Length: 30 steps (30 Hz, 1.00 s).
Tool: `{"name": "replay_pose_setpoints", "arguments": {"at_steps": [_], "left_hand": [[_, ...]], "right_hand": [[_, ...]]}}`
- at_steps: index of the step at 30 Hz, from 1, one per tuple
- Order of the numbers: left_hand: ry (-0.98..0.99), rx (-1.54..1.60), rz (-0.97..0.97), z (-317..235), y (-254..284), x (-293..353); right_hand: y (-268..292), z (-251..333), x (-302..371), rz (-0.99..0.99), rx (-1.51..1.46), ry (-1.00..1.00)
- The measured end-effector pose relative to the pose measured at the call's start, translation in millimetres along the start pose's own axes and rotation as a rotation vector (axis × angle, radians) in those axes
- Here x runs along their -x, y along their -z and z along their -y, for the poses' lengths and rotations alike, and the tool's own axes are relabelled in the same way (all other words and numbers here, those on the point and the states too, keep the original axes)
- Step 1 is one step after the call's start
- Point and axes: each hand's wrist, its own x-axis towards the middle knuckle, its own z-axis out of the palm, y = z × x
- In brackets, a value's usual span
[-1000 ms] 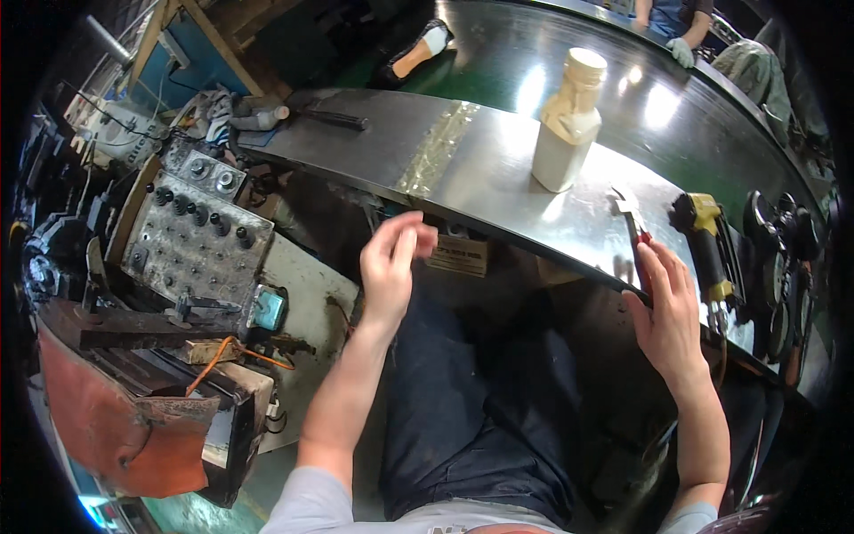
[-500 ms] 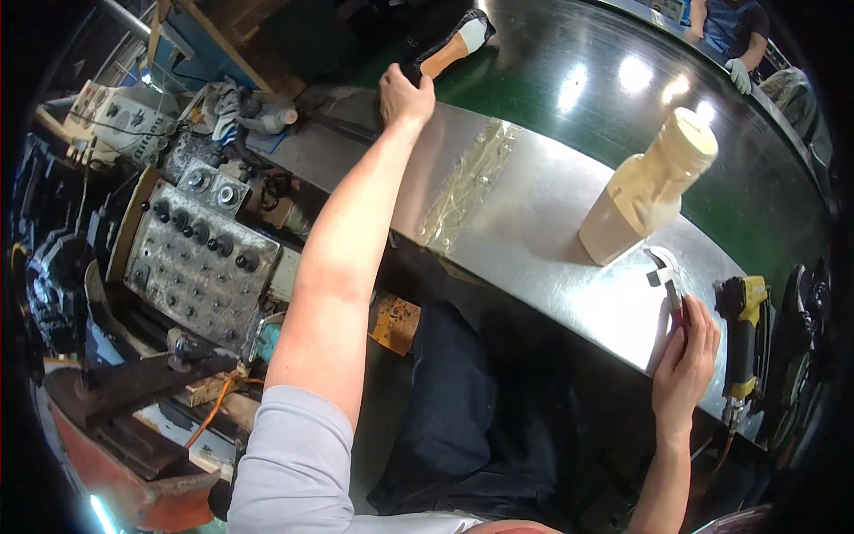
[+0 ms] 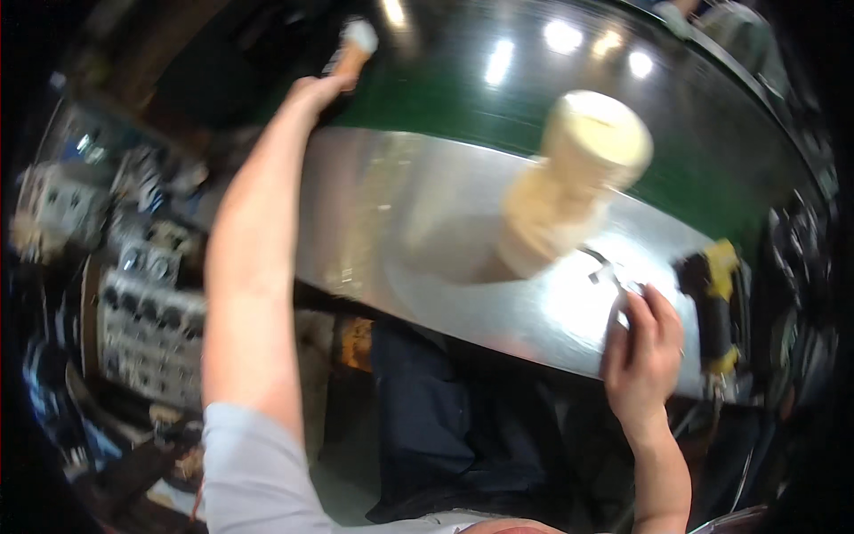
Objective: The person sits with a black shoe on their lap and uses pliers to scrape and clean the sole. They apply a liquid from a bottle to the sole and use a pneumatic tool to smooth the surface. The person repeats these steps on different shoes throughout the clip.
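Observation:
At the far left of the bench, my left hand [image 3: 318,90] is closed around the near end of a shoe [image 3: 355,55]. The shoe is dark-edged with a tan inside and a pale toe, and motion smears it over the green belt. My right hand [image 3: 648,347] is at the bench's front right, its fingers curled over the handle of a hammer [image 3: 612,270]. Most of the handle is hidden by the hand; the metal head points away from me. Just left of the hammer head stands a cream plastic bottle [image 3: 547,209] with a wide cap.
A yellow and black air tool [image 3: 717,307] lies right of my right hand. Beyond the metal bench top [image 3: 427,267] runs a dark green belt [image 3: 463,102]. Grimy machinery with a knobbed panel [image 3: 151,334] is at left. Part of another person's hand [image 3: 673,20] shows at the far edge.
The whole view has shifted and blurred. My left hand and the shoe now appear farther left. The bottle looks nearer, and my right hand stays at the hammer.

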Motion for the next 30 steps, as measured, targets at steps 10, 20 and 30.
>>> {"name": "replay_pose_setpoints", "arguments": {"at_steps": [10,20,30], "left_hand": [[0.182,1.319,0.343,27,35,37],[0.014,1.729,0.676,43,22,306],[-0.183,1.581,0.326,168,-74,595]], "right_hand": [[5,-20,9,-0.13,-0.116,0.047],[-7,-23,22,-0.286,-0.053,0.16],[0,85,139,0.108,-1.26,-0.153]]}}
